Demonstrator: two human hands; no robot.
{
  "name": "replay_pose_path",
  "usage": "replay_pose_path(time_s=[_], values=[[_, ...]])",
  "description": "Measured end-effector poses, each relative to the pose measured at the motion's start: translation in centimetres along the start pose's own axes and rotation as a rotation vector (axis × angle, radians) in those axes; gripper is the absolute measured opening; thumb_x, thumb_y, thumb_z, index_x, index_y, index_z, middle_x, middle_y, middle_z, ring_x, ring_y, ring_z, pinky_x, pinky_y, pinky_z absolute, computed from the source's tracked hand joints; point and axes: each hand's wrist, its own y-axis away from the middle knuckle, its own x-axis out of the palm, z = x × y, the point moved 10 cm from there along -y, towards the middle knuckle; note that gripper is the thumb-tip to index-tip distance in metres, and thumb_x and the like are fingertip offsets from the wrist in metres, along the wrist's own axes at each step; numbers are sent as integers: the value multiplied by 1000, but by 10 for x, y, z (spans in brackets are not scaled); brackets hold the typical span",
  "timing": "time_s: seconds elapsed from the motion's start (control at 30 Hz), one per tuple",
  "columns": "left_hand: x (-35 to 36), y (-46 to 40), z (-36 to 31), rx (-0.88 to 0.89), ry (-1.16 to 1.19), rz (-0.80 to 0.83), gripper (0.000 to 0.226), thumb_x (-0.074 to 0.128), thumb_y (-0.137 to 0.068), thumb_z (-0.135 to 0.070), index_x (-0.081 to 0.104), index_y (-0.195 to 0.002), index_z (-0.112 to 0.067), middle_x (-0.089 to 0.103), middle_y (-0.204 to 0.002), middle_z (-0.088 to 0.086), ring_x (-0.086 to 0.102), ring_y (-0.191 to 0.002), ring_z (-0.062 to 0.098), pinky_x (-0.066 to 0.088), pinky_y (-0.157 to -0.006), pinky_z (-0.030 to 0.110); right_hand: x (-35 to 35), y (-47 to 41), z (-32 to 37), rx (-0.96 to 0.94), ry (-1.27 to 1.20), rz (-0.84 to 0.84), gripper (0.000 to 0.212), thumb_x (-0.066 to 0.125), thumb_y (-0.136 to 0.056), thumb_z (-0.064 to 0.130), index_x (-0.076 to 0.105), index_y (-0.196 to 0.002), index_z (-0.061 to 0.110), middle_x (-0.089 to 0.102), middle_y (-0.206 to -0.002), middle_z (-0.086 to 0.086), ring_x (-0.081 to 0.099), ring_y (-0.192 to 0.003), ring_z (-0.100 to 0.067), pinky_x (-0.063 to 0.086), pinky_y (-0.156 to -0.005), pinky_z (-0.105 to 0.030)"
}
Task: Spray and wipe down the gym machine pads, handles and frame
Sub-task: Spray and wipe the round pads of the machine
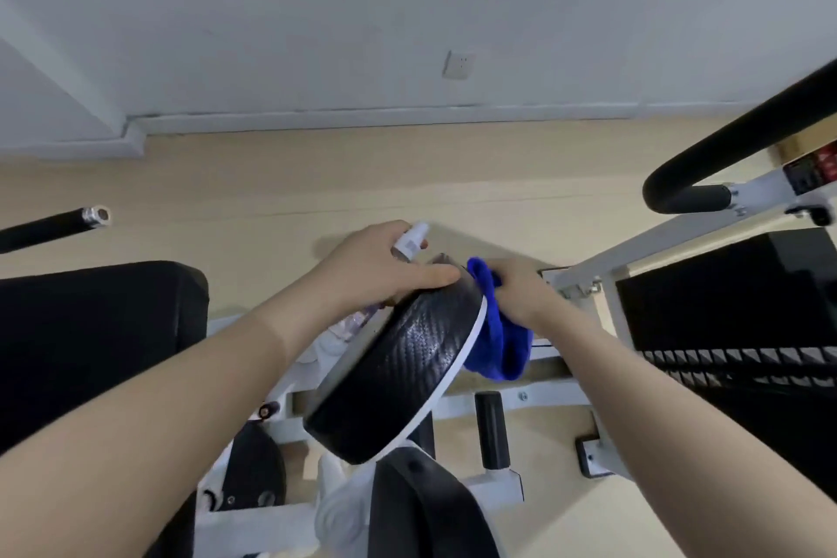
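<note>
Nearest the lens, two bare forearms reaching forward and down over a white-framed gym machine. Left hand (385, 261) wrapped around a small clear spray bottle (410, 240), white nozzle poking up past the knuckles, thumb laid flat along the top edge of a black textured pad (398, 367) as if steadying it. Right hand (521, 290) closed on a bunched blue cloth (498, 340), pressed against the pad's right side by its white-trimmed rim, loose cloth hanging below. Pad tilted, glossy in patches along its upper face, possibly wet from spray, though hard to be sure. To the left, a wide black seat cushion (90, 344) and a black bar with a metal end cap (54, 229); to the right, a curved black foam handle (724, 159) on the white frame (656, 249), with the dark weight stack (733, 331) beneath it. Below the pad, a short black roller grip (491, 430) and more white tubing. By the look of things, mid-wipe on this one pad, side and edge being covered. No sign of moisture or streaks on seat cushion, handles or frame, so no telling whether those are finished or not yet touched. Likely plenty left: other pads, both handles, the frame tubes.
</note>
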Motion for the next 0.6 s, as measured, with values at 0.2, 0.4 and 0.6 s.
replay_pose_path(time_s=[0.2,0.4,0.6], values=[[6,-9,1,-43,31,80,42,70,-71,-51,55,-93,-19,57,-69,-1,47,-45,13,37,-44,25,-7,-18,5,-15,-546,-23,39,44,-85,-7,65,-74,24,66,-64,4,60,-60,-13,48,-54,-23],[-22,-19,6,-39,-68,-11,65,60,-51,-67,56,-99,-23,64,-77,3,55,-47,10,47,-51,33,9,-56,24,-48,-592,41,34,50,-82,-4,70,-84,23,68,-71,3,62,-66,-14,51,-55,-24],[-35,-17,33,-48,95,-116,52,53,-65,-63,61,-99,-25,56,-45,-3,53,-41,9,44,-49,22,3,-86,65,-122,-441,304,36,45,-88,-10,70,-83,16,69,-75,-3,59,-63,-12,49,-56,-22]])
